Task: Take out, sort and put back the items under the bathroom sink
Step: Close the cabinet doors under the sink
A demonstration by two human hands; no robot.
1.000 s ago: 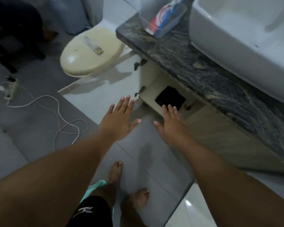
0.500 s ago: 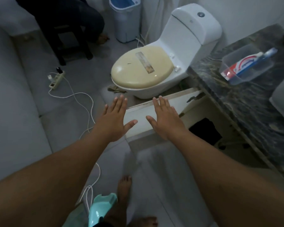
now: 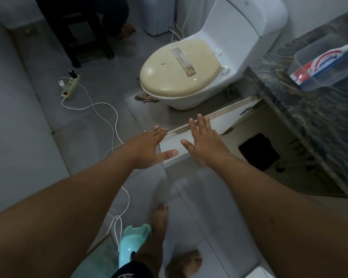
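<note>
Head view: both arms reach forward and down over the grey floor toward the cabinet under the dark marbled tabletop (image 3: 301,109). The left hand (image 3: 149,146) is spread flat, fingers straight and apart, thumb stretched toward the right, holding nothing; it appears over the near end of the open cabinet door (image 3: 219,123). The right hand (image 3: 204,140) is likewise flat with straight, slightly splayed fingers, lying in front of the door's white face, fingertips near its top edge; whether it touches the door cannot be told. The door stands swung out, its long top edge running from the hands up and right toward the tabletop's corner. Inside the open cabinet a black item (image 3: 258,150) lies on the cabinet floor, its shape unclear. On the tabletop a clear container (image 3: 309,85) holds a toothpaste tube (image 3: 319,65), its long axis slanting up to the right. A toilet (image 3: 189,71) with closed lid stands beyond the door.
</note>
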